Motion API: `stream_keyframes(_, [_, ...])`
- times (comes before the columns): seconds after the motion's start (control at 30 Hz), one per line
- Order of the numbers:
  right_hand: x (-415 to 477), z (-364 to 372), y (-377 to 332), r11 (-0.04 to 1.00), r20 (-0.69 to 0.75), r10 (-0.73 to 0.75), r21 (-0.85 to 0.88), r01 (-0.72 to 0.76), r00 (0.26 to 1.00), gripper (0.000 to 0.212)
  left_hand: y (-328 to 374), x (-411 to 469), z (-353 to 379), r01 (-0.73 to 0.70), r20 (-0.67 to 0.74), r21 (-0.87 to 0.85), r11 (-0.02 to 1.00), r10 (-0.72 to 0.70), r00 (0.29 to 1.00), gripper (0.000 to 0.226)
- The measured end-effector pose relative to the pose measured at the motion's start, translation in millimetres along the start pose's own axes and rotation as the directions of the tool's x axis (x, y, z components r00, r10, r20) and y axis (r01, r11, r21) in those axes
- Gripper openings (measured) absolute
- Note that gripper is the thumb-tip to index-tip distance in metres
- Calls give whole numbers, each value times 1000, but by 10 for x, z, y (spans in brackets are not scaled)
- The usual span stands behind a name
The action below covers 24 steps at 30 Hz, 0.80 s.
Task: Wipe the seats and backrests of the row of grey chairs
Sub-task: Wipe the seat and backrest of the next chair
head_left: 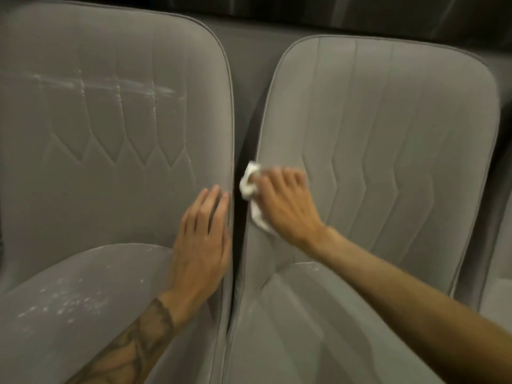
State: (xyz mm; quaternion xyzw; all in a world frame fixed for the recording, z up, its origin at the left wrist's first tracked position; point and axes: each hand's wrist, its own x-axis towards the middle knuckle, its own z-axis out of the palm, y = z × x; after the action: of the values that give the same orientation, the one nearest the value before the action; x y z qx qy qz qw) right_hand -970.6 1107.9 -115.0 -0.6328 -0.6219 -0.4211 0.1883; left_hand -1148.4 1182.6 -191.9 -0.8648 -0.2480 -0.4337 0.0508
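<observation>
Two grey upholstered chairs stand side by side. The left chair's backrest (116,120) carries a whitish streak across its upper part, and its seat (83,300) shows pale specks. My left hand (202,245) rests flat, fingers straight, on the right edge of that backrest. My right hand (282,200) grips a crumpled white cloth (250,187) and presses it against the lower left edge of the right chair's backrest (388,134), just above its seat (304,328). Part of the cloth is hidden under my palm.
A narrow dark gap (237,217) runs between the two chairs. Another grey seat (496,295) shows at the far right edge. A dark band (332,6) lies behind the backrests at the top.
</observation>
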Motion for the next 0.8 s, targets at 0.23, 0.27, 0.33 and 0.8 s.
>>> stream_keyframes(0.23, [154, 36, -128, 949, -100, 315, 41, -313, 944, 13, 58, -632, -122, 103, 258, -23, 994, -93, 962, 66])
stream_keyframes(0.27, [-121, 54, -279, 959, -55, 275, 82, -270, 960, 10, 58, -702, -138, 114, 284, -22, 993, -104, 953, 67])
stream_keyframes(0.33, [-727, 59, -570, 976, 101, 134, 162, -149, 986, 9, 74, -853, -172, 142, 340, -22, 990, -126, 932, 67])
stream_keyframes(0.8, [-1562, -202, -1067, 885, 531, 45, 371, -280, 846, 18, 331, -1415, -331, 158, 471, 58, 986, -167, 866, 61])
